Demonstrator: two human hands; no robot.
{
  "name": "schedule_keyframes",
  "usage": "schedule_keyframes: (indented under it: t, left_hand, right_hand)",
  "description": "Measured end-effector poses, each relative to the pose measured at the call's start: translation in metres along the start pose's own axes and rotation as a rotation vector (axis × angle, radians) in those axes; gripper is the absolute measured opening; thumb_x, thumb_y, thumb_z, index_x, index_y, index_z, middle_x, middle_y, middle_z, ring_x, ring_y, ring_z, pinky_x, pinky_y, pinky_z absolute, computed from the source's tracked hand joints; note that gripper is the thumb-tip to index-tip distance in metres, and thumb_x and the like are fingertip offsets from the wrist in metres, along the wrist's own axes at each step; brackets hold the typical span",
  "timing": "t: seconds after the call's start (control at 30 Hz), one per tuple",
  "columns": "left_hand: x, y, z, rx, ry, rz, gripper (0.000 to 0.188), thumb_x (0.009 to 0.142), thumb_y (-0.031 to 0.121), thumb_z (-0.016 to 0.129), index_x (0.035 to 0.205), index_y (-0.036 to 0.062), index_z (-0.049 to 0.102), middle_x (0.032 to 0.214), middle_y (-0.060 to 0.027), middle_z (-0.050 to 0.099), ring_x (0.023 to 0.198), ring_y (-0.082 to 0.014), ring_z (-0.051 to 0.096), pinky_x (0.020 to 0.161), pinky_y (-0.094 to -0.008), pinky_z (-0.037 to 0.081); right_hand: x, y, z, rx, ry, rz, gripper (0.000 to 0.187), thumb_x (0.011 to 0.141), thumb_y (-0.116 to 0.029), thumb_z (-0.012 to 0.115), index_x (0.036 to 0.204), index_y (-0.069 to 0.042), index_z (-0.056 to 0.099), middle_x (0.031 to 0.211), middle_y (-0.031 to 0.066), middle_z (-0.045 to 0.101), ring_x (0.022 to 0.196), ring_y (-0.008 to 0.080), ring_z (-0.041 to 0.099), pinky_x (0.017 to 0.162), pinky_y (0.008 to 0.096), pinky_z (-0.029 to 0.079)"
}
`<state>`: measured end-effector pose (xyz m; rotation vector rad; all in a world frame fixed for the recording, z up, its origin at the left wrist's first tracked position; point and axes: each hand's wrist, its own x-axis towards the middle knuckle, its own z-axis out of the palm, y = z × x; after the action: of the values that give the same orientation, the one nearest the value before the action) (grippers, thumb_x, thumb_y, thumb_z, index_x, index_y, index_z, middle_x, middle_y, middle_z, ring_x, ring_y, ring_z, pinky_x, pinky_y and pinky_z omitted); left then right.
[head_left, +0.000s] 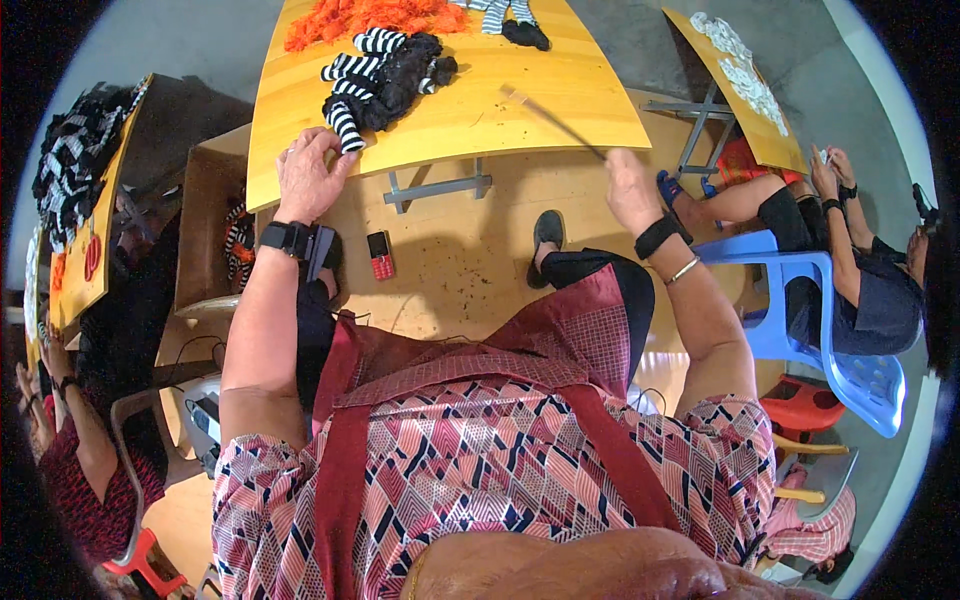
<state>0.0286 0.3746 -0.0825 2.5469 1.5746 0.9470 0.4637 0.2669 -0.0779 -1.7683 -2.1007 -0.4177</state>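
My left hand point(313, 172) is at the near left edge of the yellow table, fingers bent, thumb and fingertips closed at the end of a black-and-white striped knit tube point(344, 122). That tube belongs to a small pile of striped tubes joined with fluffy black material point(398, 88). My right hand point(634, 190) is past the table's near right edge, wrapped round a thin stick point(560, 125) with a dark shaft. Its pale, flat, brush-like tip is over the tabletop and slightly blurred.
Orange fluffy material point(370, 20) and grey striped pieces point(508, 18) lie farther back on the table point(540, 65). A cardboard box point(210, 215) stands left. A red phone point(380, 256) lies below the table. People sit at side tables; a blue chair point(790, 290) is right.
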Motion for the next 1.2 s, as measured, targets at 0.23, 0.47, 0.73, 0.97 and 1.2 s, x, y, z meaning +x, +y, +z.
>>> schedule_keyframes:
  t: [0.23, 0.47, 0.73, 0.97, 1.2]
  left_hand:
    - [0.004, -0.021, -0.02, -0.063, -0.038, -0.056, 0.024, 0.071, 0.032, 0.063, 0.084, 0.0115, 0.06, 0.097, -0.0073, 0.055, 0.095, -0.024, 0.051, 0.082, -0.0401, 0.033]
    - [0.003, -0.027, -0.032, -0.1, -0.101, -0.104, 0.024, 0.07, 0.032, 0.063, 0.084, 0.0122, 0.06, 0.099, -0.0064, 0.055, 0.098, -0.0244, 0.05, 0.085, -0.0397, 0.033]
    - [-0.013, -0.039, -0.033, -0.076, -0.092, -0.095, 0.027, 0.072, 0.034, 0.061, 0.087, 0.0116, 0.061, 0.099, -0.0069, 0.055, 0.098, -0.0248, 0.05, 0.085, -0.0394, 0.031]
    - [-0.01, -0.043, -0.042, -0.119, -0.055, -0.1, 0.03, 0.075, 0.039, 0.059, 0.088, 0.0119, 0.062, 0.098, -0.0072, 0.055, 0.098, -0.0234, 0.049, 0.086, -0.0399, 0.029]
    - [0.01, -0.019, -0.066, -0.483, -0.039, -0.229, 0.021, 0.073, 0.009, 0.065, 0.085, 0.001, 0.05, 0.078, -0.0087, 0.054, 0.072, -0.0168, 0.052, 0.064, -0.0269, 0.043]
  right_hand:
    - [0.012, -0.021, -0.002, -0.017, -0.087, 0.185, 0.01, 0.074, -0.001, 0.044, 0.084, -0.003, 0.045, 0.078, 0.0208, 0.053, 0.069, 0.0399, 0.053, 0.059, 0.0477, 0.042]
    - [-0.012, -0.108, -0.028, 0.244, -0.149, -0.118, 0.017, 0.069, 0.004, 0.045, 0.084, -0.004, 0.044, 0.08, 0.0196, 0.048, 0.07, 0.0402, 0.051, 0.06, 0.0464, 0.042]
    - [0.028, -0.097, -0.016, 0.143, 0.023, -0.049, 0.014, 0.073, 0.0, 0.047, 0.086, -0.004, 0.046, 0.08, 0.017, 0.049, 0.073, 0.0363, 0.051, 0.062, 0.0431, 0.043]
    - [0.095, -0.114, 0.011, 0.062, -0.041, -0.074, 0.009, 0.081, -0.01, 0.048, 0.081, -0.004, 0.054, 0.076, 0.0169, 0.054, 0.073, 0.0357, 0.053, 0.063, 0.0437, 0.043]
    - [0.223, -0.022, 0.033, 0.34, -0.184, 0.134, 0.029, 0.078, -0.024, 0.055, 0.1, -0.005, 0.055, 0.084, 0.019, 0.059, 0.083, 0.0345, 0.056, 0.073, 0.0385, 0.045]
